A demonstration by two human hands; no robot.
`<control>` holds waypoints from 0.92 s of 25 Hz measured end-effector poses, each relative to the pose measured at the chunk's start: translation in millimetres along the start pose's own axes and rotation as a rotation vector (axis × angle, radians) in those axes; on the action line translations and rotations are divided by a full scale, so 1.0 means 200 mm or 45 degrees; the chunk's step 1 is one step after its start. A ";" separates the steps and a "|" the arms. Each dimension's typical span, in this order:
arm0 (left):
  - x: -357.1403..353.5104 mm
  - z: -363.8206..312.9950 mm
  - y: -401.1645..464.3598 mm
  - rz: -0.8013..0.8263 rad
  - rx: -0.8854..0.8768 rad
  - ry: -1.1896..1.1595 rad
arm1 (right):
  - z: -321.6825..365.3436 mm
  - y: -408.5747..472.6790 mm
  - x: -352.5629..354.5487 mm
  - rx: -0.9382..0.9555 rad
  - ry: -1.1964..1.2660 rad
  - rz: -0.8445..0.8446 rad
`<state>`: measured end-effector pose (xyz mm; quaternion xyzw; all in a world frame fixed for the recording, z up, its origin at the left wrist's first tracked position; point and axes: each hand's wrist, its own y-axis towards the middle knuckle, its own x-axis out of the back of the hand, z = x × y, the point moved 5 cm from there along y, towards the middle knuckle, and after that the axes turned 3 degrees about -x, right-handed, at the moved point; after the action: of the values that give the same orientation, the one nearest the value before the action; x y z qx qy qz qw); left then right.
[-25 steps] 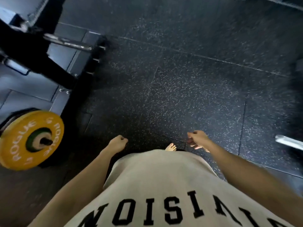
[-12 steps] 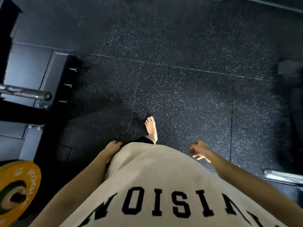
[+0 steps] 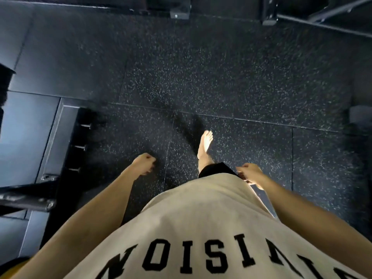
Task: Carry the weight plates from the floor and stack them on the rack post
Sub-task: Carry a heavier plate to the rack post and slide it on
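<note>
Speckled black rubber floor (image 3: 231,77); beige shirt (image 3: 201,228); yellow weight plate (image 3: 15,263), a sliver at the bottom-left corner; bare foot (image 3: 205,144) forward; left hand (image 3: 144,163) and right hand (image 3: 250,175) hanging, loosely curled, holding nothing.

Black rubber floor (image 3: 231,77) flecked with pale specks fills most of the frame, its tile seams crossing the middle. A smooth grey platform (image 3: 24,137) lies at the left edge. Dark metal frames (image 3: 322,19) run along the top, and soft light falls from the left.
</note>
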<state>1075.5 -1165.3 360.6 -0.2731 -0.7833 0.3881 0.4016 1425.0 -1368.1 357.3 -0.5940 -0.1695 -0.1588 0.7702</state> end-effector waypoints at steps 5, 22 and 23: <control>0.31 -0.25 0.28 -0.067 0.204 -0.151 | 0.82 0.36 0.26 0.094 -0.148 0.007; 1.87 -0.93 1.55 -0.230 0.360 -0.435 | 3.79 1.00 0.12 0.321 -0.545 0.159; 2.05 -0.96 1.62 -0.295 0.349 -0.500 | 4.00 1.01 0.05 0.346 -0.554 0.157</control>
<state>1059.0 -609.4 335.1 -0.0440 -0.8123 0.4876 0.3169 1467.0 -544.6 377.3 -0.5146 -0.3145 0.0441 0.7965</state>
